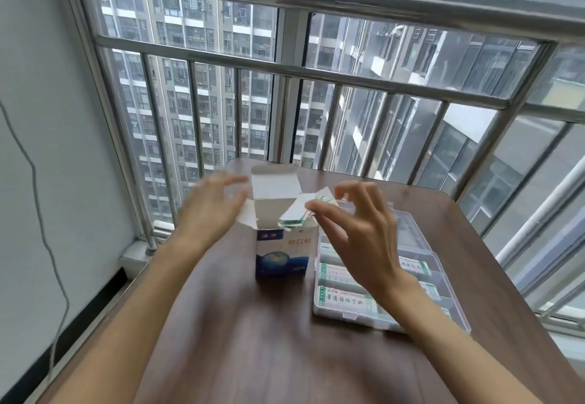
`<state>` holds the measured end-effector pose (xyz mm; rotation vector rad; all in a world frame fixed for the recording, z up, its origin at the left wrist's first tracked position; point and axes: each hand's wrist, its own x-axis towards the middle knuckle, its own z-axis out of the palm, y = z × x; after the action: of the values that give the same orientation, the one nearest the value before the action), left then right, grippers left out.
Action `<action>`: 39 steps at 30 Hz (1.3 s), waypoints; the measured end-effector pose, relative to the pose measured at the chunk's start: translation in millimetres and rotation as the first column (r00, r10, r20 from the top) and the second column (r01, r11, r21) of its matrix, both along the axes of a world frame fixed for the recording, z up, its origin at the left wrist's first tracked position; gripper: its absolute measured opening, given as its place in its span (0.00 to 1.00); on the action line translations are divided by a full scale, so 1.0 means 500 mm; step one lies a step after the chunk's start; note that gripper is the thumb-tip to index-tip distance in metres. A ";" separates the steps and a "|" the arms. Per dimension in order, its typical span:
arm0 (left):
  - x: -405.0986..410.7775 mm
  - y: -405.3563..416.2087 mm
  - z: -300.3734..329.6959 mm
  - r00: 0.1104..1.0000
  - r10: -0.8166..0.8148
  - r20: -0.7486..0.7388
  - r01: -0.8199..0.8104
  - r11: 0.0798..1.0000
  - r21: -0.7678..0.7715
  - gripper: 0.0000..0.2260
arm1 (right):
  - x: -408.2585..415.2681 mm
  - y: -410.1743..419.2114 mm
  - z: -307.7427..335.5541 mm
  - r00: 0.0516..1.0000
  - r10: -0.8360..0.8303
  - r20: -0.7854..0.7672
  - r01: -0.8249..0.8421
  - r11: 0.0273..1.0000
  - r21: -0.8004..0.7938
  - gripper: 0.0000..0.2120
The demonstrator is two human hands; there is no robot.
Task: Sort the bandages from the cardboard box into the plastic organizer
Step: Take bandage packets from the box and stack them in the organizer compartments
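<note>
A blue and white cardboard box (pixel 283 254) stands upright on the wooden table (pixel 253 340) with its top flaps open. Green-edged bandages (pixel 292 223) stick out of its opening. My right hand (pixel 361 235) hovers over the box's right side and pinches a few wrapped bandages (pixel 324 199) between thumb and forefinger. My left hand (pixel 212 210) is blurred, fingers spread, just left of the box's open flap and holding nothing. A clear plastic organizer (pixel 456 315) lies to the right of the box, with bandages (pixel 343 299) lying in its compartments.
The table stands against a metal window railing (pixel 285 74) with high-rise buildings beyond. A grey wall with a hanging cable (pixel 41 207) is on the left. The organizer's open lid (pixel 395 213) lies behind it.
</note>
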<state>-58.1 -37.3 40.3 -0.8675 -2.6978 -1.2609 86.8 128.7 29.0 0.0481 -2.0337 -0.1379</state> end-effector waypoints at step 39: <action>0.260 0.189 -0.039 0.412 -0.581 0.702 0.109 0.796 0.595 0.13 | 0.201 0.095 -0.050 0.984 -0.151 0.100 0.161 0.982 -0.100 0.07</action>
<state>71.9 57.4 20.9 -0.9198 -2.4977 -3.0495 187.5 176.4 4.0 -0.1766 -2.1326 -0.1257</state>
